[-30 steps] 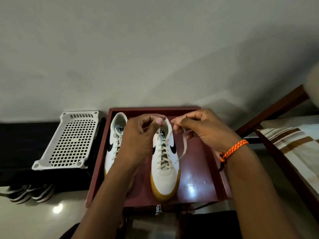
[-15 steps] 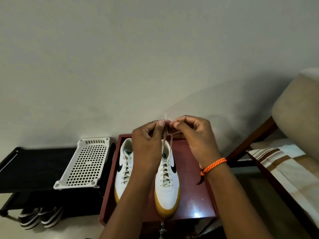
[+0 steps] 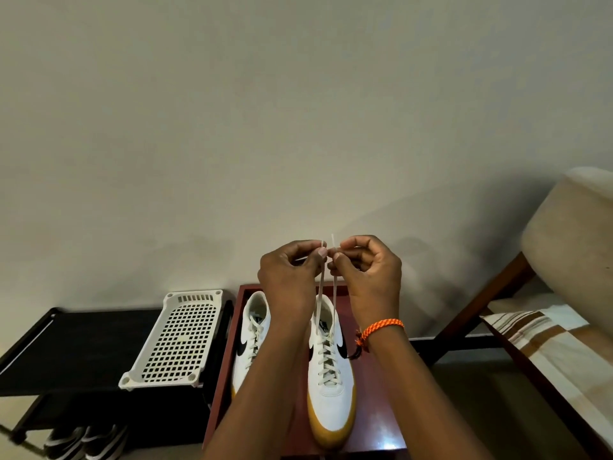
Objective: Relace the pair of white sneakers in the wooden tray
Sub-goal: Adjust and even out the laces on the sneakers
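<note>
Two white sneakers with black swooshes and tan soles stand side by side in the dark red wooden tray point(image 3: 378, 426). The right sneaker point(image 3: 331, 393) is laced up its front. Its two lace ends point(image 3: 326, 293) run up taut from the top eyelets. My left hand point(image 3: 292, 277) pinches one end and my right hand point(image 3: 368, 273) pinches the other, tips side by side, raised above the shoe's collar. The left sneaker point(image 3: 252, 333) is partly hidden behind my left forearm; its laces look threaded.
A white perforated plastic tray point(image 3: 175, 340) lies on a black shoe rack point(image 3: 66, 346) left of the wooden tray. Striped shoes point(image 3: 86, 443) sit under the rack. A wooden-framed chair point(image 3: 564, 293) with beige cushions stands at right. A plain wall is behind.
Both hands rose from the shoe's collar, pulling the two lace ends up until taut and bringing the tips together. The view tilted upward, showing more wall.
</note>
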Tool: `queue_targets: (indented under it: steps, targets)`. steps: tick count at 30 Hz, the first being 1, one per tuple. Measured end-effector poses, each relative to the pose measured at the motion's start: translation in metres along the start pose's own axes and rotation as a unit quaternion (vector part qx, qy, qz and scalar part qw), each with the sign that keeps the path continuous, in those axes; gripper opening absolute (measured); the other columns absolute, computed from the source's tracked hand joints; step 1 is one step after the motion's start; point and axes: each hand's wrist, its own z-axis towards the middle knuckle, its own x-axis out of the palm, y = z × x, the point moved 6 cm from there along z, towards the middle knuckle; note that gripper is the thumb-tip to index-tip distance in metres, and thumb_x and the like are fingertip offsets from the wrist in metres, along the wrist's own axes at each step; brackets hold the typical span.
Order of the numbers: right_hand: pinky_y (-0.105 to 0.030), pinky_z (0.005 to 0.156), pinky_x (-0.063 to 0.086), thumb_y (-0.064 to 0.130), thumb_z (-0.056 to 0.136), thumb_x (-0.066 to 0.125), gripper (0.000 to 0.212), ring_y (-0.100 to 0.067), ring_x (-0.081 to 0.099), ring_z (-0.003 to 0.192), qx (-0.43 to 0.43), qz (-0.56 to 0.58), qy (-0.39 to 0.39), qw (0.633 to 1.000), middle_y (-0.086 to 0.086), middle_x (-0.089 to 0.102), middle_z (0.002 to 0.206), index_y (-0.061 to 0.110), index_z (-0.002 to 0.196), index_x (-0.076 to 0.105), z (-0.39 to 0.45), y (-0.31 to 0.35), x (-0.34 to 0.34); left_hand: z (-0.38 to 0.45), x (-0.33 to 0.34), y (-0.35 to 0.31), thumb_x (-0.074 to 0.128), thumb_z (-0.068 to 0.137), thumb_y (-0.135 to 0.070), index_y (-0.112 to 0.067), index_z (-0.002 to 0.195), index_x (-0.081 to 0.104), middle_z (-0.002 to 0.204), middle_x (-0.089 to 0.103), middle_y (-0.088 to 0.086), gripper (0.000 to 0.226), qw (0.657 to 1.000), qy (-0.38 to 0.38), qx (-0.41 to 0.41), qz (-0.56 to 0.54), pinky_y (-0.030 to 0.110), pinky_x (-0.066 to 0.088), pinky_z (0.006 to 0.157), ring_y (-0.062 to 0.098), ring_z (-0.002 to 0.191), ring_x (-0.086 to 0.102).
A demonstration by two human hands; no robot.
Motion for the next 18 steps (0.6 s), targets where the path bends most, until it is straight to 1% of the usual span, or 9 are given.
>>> queue_targets:
  steps: [4, 7, 9, 11, 12, 14, 16, 17, 18]
  targets:
    - [-0.043, 0.074, 0.066, 0.000, 0.090, 0.078, 0.010, -0.025, 0.077, 0.078, -0.011, -0.001, 0.009, 1.000, -0.008, 0.076, 0.083, 0.005, 0.094, 0.071, 0.006, -0.002, 0.005, 0.009, 0.009, 0.002, 0.083, 0.088, -0.002, -0.011, 0.093, 0.084, 0.086, 0.082, 0.004, 0.011, 0.999, 0.012, -0.030, -0.036, 0.044, 0.067, 0.085, 0.024, 0.079, 0.082]
    - [-0.041, 0.074, 0.066, 0.000, 0.090, 0.079, 0.010, -0.025, 0.077, 0.078, -0.017, 0.002, 0.009, 1.000, -0.009, 0.076, 0.082, 0.005, 0.094, 0.071, 0.015, -0.005, 0.007, 0.018, 0.017, 0.005, 0.082, 0.089, -0.001, -0.010, 0.093, 0.084, 0.088, 0.082, 0.005, 0.010, 0.998, 0.027, -0.029, -0.049, 0.043, 0.066, 0.085, 0.024, 0.083, 0.081]
    - [-0.040, 0.075, 0.066, -0.002, 0.090, 0.078, 0.011, -0.025, 0.076, 0.079, -0.025, -0.004, 0.019, 0.999, -0.008, 0.076, 0.083, 0.005, 0.093, 0.070, 0.024, -0.007, 0.009, 0.025, 0.021, 0.010, 0.079, 0.092, 0.000, -0.007, 0.098, 0.083, 0.092, 0.082, 0.007, 0.010, 0.996, 0.044, -0.032, -0.068, 0.040, 0.066, 0.085, 0.027, 0.089, 0.081]
    - [-0.038, 0.075, 0.065, -0.005, 0.090, 0.076, 0.014, -0.023, 0.075, 0.079, -0.019, -0.002, 0.035, 0.999, -0.007, 0.075, 0.083, 0.005, 0.093, 0.067, 0.035, -0.012, 0.012, 0.032, 0.027, 0.021, 0.070, 0.100, 0.000, -0.007, 0.110, 0.081, 0.100, 0.082, 0.011, 0.017, 0.991, 0.077, -0.040, -0.097, 0.035, 0.065, 0.086, 0.029, 0.098, 0.080]
    - [-0.037, 0.076, 0.065, -0.008, 0.090, 0.075, 0.016, -0.022, 0.074, 0.077, -0.007, 0.012, 0.042, 0.999, -0.007, 0.075, 0.083, 0.004, 0.093, 0.065, 0.040, -0.016, 0.014, 0.034, 0.031, 0.028, 0.064, 0.104, -0.003, -0.010, 0.118, 0.080, 0.105, 0.082, 0.010, 0.022, 0.988, 0.097, -0.046, -0.107, 0.036, 0.063, 0.089, 0.028, 0.102, 0.079]
    - [-0.036, 0.074, 0.062, -0.012, 0.090, 0.072, 0.021, -0.020, 0.071, 0.072, 0.035, 0.053, 0.053, 0.997, -0.010, 0.075, 0.084, 0.005, 0.094, 0.061, 0.052, -0.028, 0.017, 0.036, 0.038, 0.052, 0.055, 0.110, -0.007, -0.018, 0.129, 0.077, 0.110, 0.080, 0.012, 0.031, 0.983, 0.128, -0.064, -0.113, 0.043, 0.059, 0.093, 0.028, 0.101, 0.074]
    - [-0.038, 0.068, 0.060, -0.011, 0.092, 0.070, 0.022, -0.020, 0.067, 0.067, 0.080, 0.097, 0.063, 0.990, -0.012, 0.075, 0.086, 0.007, 0.096, 0.058, 0.059, -0.042, 0.021, 0.035, 0.042, 0.078, 0.050, 0.113, -0.009, -0.022, 0.128, 0.078, 0.110, 0.079, 0.016, 0.034, 0.981, 0.151, -0.073, -0.097, 0.045, 0.055, 0.092, 0.028, 0.101, 0.070]
    - [-0.038, 0.065, 0.059, -0.009, 0.093, 0.069, 0.022, -0.020, 0.066, 0.066, 0.099, 0.119, 0.066, 0.986, -0.013, 0.075, 0.087, 0.008, 0.096, 0.056, 0.062, -0.047, 0.024, 0.034, 0.042, 0.092, 0.049, 0.113, -0.011, -0.022, 0.124, 0.079, 0.106, 0.079, 0.017, 0.034, 0.981, 0.160, -0.079, -0.080, 0.042, 0.054, 0.090, 0.028, 0.097, 0.069]
    - [-0.037, 0.063, 0.058, -0.009, 0.094, 0.068, 0.022, -0.020, 0.065, 0.066, 0.114, 0.145, 0.069, 0.980, -0.014, 0.074, 0.088, 0.009, 0.096, 0.055, 0.065, -0.054, 0.026, 0.033, 0.042, 0.109, 0.049, 0.113, -0.013, -0.022, 0.119, 0.080, 0.098, 0.078, 0.013, 0.033, 0.980, 0.166, -0.090, -0.058, 0.039, 0.053, 0.086, 0.027, 0.092, 0.068]
